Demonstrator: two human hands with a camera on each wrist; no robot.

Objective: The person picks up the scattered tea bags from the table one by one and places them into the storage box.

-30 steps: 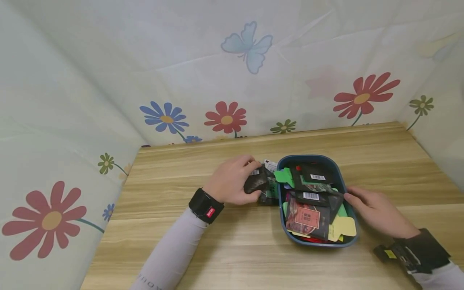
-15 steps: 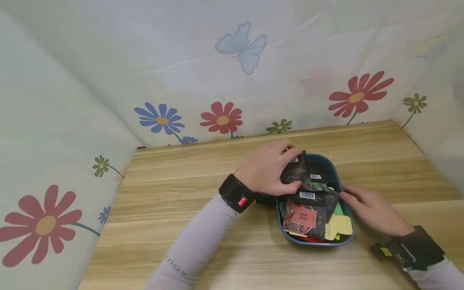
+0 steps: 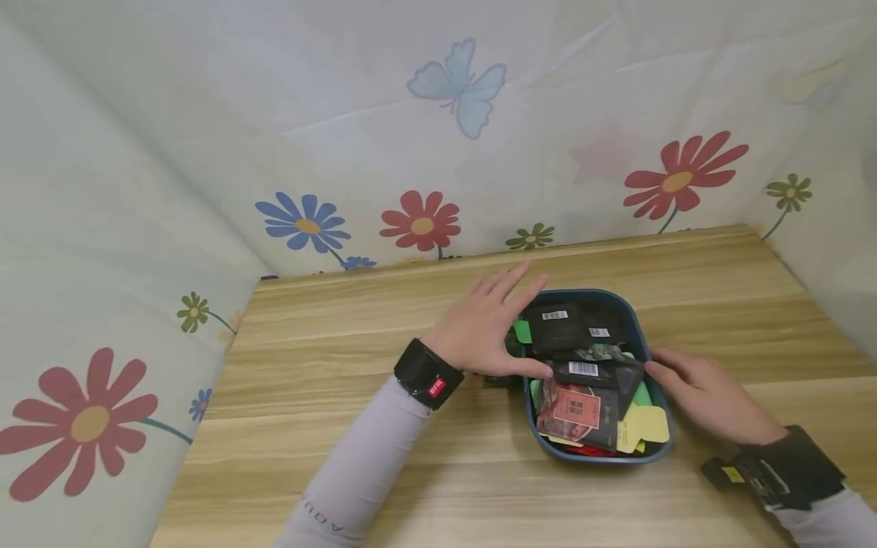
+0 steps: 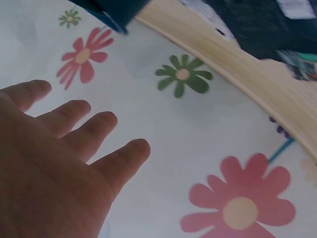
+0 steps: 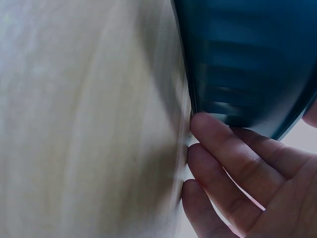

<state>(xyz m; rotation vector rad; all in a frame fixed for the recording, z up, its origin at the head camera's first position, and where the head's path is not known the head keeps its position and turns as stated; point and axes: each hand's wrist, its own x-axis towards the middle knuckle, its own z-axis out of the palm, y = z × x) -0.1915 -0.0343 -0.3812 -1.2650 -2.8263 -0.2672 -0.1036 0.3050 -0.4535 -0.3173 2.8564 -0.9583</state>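
A dark blue bin (image 3: 647, 453) on the table holds black packets, green and yellow tabs, and a red-labelled packet (image 3: 578, 411). My left hand (image 3: 479, 323) hovers at the bin's left rim, fingers spread and holding nothing. Just to its right, a black packet with a white barcode (image 3: 556, 329) lies on the pile. Another dark packet (image 3: 503, 380) lies on the table left of the bin, mostly hidden by that hand. My right hand (image 3: 709, 396) touches the bin's right side with extended fingers (image 5: 233, 153), the thumb near the rim.
The wood-grain table (image 3: 329, 320) meets a pale cloth backdrop (image 3: 342, 114) printed with flowers and a butterfly at the back. A similar cloth wall (image 3: 103, 266) stands on the left.
My left hand carried a black packet rightward from the table onto the bin's pile, let it go, and drew slightly back left with spread fingers. The right hand stays at the bin.
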